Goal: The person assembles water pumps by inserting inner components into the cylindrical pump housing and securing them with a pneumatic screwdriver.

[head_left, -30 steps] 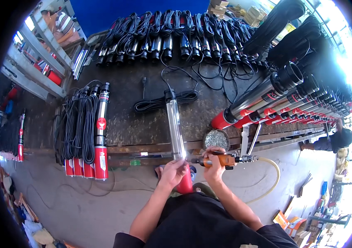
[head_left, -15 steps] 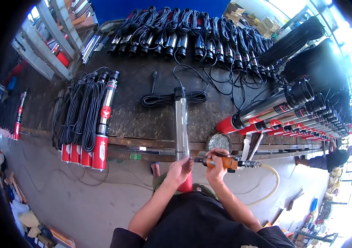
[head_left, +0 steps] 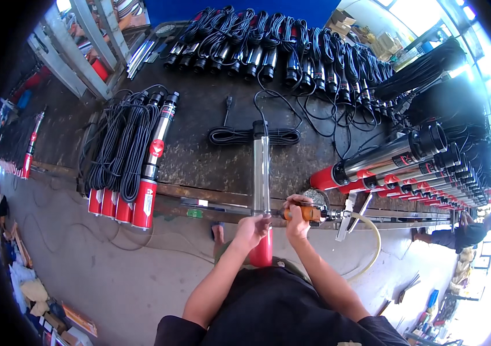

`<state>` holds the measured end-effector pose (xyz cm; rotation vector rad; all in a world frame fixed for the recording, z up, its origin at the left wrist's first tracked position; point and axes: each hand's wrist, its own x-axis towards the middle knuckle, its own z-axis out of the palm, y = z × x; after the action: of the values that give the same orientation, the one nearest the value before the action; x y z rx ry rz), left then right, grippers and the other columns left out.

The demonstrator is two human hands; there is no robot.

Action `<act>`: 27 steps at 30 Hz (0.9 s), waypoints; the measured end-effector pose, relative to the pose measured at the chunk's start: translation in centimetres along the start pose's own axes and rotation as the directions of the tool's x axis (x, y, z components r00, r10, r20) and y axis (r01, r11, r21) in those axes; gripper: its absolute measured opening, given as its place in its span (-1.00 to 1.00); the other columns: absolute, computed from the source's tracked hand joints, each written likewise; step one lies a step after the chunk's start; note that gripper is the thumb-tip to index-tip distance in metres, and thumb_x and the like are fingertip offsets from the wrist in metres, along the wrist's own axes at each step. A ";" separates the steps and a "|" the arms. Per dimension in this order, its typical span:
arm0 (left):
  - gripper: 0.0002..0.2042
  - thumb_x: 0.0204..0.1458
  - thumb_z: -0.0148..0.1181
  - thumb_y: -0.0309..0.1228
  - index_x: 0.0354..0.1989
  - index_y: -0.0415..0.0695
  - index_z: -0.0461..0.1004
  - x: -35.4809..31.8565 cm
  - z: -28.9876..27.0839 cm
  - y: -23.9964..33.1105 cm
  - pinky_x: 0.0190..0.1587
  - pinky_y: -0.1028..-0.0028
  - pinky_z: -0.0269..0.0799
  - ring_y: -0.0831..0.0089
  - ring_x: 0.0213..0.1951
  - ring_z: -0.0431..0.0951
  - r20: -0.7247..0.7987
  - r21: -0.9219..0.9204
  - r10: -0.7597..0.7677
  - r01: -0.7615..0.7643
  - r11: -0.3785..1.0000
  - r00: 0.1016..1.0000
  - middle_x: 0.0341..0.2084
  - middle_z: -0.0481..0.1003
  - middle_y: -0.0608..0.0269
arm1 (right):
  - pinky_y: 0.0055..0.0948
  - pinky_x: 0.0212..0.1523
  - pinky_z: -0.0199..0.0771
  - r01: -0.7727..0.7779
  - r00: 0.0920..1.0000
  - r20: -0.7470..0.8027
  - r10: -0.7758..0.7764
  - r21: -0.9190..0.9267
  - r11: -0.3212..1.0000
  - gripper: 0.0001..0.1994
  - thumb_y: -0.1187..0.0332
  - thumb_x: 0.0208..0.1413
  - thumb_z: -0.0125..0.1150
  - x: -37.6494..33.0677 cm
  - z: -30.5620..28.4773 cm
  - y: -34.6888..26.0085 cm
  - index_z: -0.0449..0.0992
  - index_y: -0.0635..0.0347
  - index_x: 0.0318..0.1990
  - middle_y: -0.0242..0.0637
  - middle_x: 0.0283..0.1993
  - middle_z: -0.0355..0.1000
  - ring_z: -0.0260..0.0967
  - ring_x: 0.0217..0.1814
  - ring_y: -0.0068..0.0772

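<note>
A long steel pump [head_left: 261, 173] with a red lower end [head_left: 261, 252] reaches over the table's front edge toward my body. My left hand [head_left: 249, 234] is closed on the pump just above the red part, fingers toward its right side. In my right hand [head_left: 296, 224] is an orange air screwdriver [head_left: 314, 214], held level with its tip pointing left at the pump's side, close to my left fingertips. Those fingers hide the exact contact point. A pale hose [head_left: 377, 242] trails from the driver's right end. Black cable [head_left: 228, 137] lies coiled behind the pump's far end.
A round dish of small metal parts [head_left: 318, 198] sits at the table edge, partly behind my right hand. Pumps with bundled cables [head_left: 121, 150] lie left; more are stacked right [head_left: 384, 158] and lined along the back [head_left: 251, 60]. Another person [head_left: 469, 233] is at far right.
The view has shifted a little, so the table and pumps appear farther right. My left hand stays on the pump, and my right hand still holds the screwdriver against or near its side.
</note>
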<state>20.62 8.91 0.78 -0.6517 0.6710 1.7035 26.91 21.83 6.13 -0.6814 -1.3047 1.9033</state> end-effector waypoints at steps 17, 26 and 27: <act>-0.77 0.30 -0.11 -0.47 -0.19 -0.37 0.47 0.2 0.7 -2.0 -0.29 0.33 0.57 0.20 -0.39 0.65 0.031 0.145 0.213 -0.215 0.966 0.977 -0.36 0.60 -0.05 | -0.44 -0.24 0.52 0.143 0.970 0.206 -0.130 -0.048 0.989 -0.88 0.65 0.07 0.05 0.2 0.4 1.7 0.41 0.25 -0.26 -0.20 -0.30 0.48 0.45 -0.31 -0.46; -0.55 0.03 0.30 -0.20 -0.08 -0.34 0.39 -1.8 1.3 -2.6 -0.13 0.20 0.48 0.07 -0.29 0.54 0.058 0.959 0.752 -0.247 0.142 0.657 -0.26 0.53 -0.09 | -0.45 0.03 0.34 0.114 0.967 -0.234 -0.102 0.040 0.993 -0.74 0.27 0.22 0.04 0.1 -1.2 -6.1 0.49 0.21 -0.06 -0.29 -0.13 0.45 0.37 -0.06 -0.50; -0.38 -0.08 0.39 -0.13 0.00 -0.36 0.33 -1.9 2.6 -3.2 -0.04 0.13 0.44 -0.04 -0.17 0.51 0.160 0.983 0.851 -0.160 -0.091 0.500 -0.18 0.49 -0.16 | -0.46 0.09 0.29 0.069 0.911 -0.408 -0.061 0.004 0.998 -0.71 0.18 0.25 0.04 0.2 -1.2 -7.0 0.50 0.18 -0.05 -0.30 -0.11 0.44 0.34 -0.03 -0.52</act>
<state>23.89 10.17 3.57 0.2592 2.5812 1.2259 29.57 24.26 12.25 -0.9544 -1.0266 1.6053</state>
